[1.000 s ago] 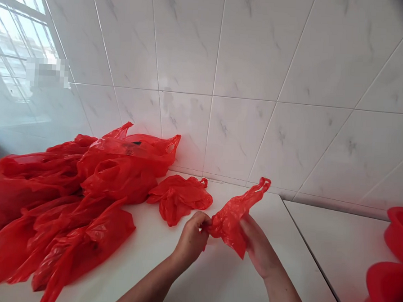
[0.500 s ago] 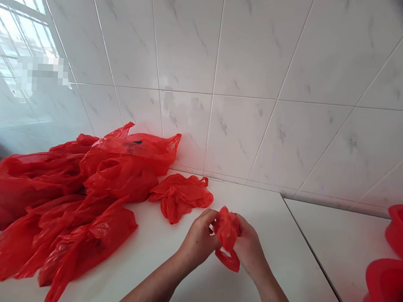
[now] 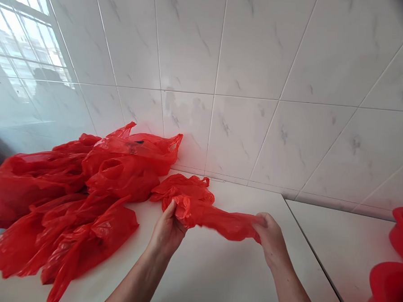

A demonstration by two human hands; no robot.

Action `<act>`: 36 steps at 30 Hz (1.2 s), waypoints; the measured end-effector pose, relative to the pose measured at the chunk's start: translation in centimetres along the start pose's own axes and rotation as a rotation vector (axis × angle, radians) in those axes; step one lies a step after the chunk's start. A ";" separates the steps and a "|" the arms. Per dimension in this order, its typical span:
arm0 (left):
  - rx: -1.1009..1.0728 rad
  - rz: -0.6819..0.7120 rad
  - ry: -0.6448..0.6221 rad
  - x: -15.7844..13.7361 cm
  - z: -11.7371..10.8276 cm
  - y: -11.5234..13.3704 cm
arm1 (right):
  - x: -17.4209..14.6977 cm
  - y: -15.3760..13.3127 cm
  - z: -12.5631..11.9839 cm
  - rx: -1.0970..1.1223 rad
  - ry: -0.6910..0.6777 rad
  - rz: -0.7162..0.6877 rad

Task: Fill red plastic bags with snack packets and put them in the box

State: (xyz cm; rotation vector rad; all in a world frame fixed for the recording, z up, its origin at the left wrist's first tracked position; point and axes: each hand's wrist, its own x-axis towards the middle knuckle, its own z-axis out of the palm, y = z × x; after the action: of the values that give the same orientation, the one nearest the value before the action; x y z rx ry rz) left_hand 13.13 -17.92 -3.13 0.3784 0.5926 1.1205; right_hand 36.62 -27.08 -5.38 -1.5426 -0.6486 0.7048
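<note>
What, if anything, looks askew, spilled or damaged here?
No spill or clear damage stands out. One mild oddity: a small dark patch high on the jumbled red bag pile, against otherwise plain red plastic. Too small to tell whether it's print or something else.

One red bag (image 3: 226,223) shows at six o'clock, one crumpled red bundle (image 3: 189,186) behind it; several heaped bags (image 3: 66,207), uncountable, overlap toward eight. Two rounded red objects (image 3: 388,282) show at four o'clock, one window reflection (image 3: 23,33) at ten.
</note>
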 end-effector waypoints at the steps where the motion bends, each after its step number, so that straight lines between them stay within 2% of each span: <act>1: -0.011 -0.010 -0.002 0.0 -0.3 0.1 | 0.2 0.2 -0.2 0.009 0.013 0.000; 3: -0.001 -0.014 -0.003 -0.1 -0.8 0.1 | 0.6 0.5 -0.6 0.036 0.046 0.012; 5: 0.068 0.042 0.017 -0.1 -1.5 -0.1 | 0.9 0.7 -0.8 0.070 0.072 0.038; 8: 0.309 0.141 0.014 0.2 -2.8 -0.3 | 1.1 0.8 -1.1 0.148 0.066 0.070; 11: 0.520 0.122 -0.016 0.4 -4.0 -0.3 | 1.2 0.5 -1.5 0.251 0.026 0.081; 13: 0.580 0.121 0.001 0.2 -4.5 -0.4 | 1.0 0.1 -1.6 0.301 0.004 0.075; 15: 0.756 0.294 0.050 -0.3 -4.6 -0.6 | 0.7 -0.4 -1.5 0.283 -0.015 0.063; 17: 1.038 0.585 0.019 -1.0 -4.4 -0.9 | 0.3 -0.8 -1.3 0.199 -0.038 0.045; 19: 1.305 0.794 -0.140 -1.6 -3.9 -1.3 | -0.1 -1.1 -1.0 0.112 -0.054 0.025; 20: 1.393 0.822 -0.237 -1.8 -3.6 -1.5 | -0.3 -1.3 -0.8 0.085 -0.056 0.014; 22: 1.530 0.800 -0.338 -1.8 -3.0 -1.8 | -0.5 -1.4 -0.6 0.055 -0.054 -0.004; 26: 1.622 0.569 -0.255 -0.8 -2.7 -2.4 | -0.4 -1.5 -0.6 0.048 -0.020 -0.041; 28: 1.588 0.481 -0.209 -0.3 -3.0 -2.6 | -0.2 -1.4 -0.7 0.031 0.088 -0.101; 31: 1.535 0.474 -0.129 0.0 -3.3 -2.7 | -0.2 -1.6 -1.0 -0.094 0.314 -0.177; 33: 1.501 0.479 -0.082 0.0 -3.2 -2.9 | -0.6 -1.7 -0.9 -0.147 0.380 -0.173; 34: 1.485 0.480 -0.067 0.0 -3.2 -3.1 | -0.9 -1.8 -0.6 -0.148 0.337 -0.169; 36: 1.458 0.477 -0.060 -0.2 -2.9 -3.6 | -1.7 -1.8 0.3 -0.130 0.112 -0.167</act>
State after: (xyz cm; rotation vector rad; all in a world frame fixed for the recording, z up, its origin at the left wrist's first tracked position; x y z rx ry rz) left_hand 13.94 -19.58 -7.37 1.8689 1.2496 0.9297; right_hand 35.25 -28.01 -3.51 -1.6133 -0.7411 0.4540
